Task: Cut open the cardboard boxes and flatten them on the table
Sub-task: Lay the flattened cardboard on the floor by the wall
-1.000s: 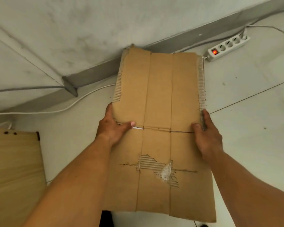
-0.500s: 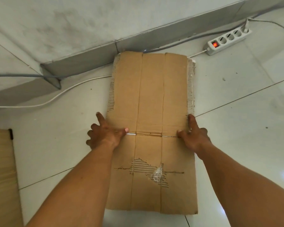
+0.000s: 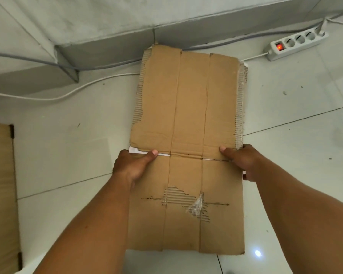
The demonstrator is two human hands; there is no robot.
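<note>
A flattened brown cardboard box [image 3: 188, 107] lies lengthwise over the white tiled floor, its far end close to the grey skirting. A torn patch with exposed ribs and a scrap of clear tape [image 3: 196, 206] marks its near half. My left hand [image 3: 131, 167] grips the cardboard's left edge at the middle fold, thumb on top. My right hand [image 3: 244, 163] grips the right edge at the same fold, thumb on top, fingers underneath. A white layer shows under the cardboard's edges.
A white power strip [image 3: 297, 43] with a lit red switch lies at the back right, its cable running along the wall. A white cable [image 3: 67, 93] crosses the floor at left. A wooden board [image 3: 0, 194] sits at the left edge.
The cardboard has come down from a raised, tilted hold to lie low over the floor. My left fingers, spread half a second ago, now wrap the edge; both hands stay at the middle fold.
</note>
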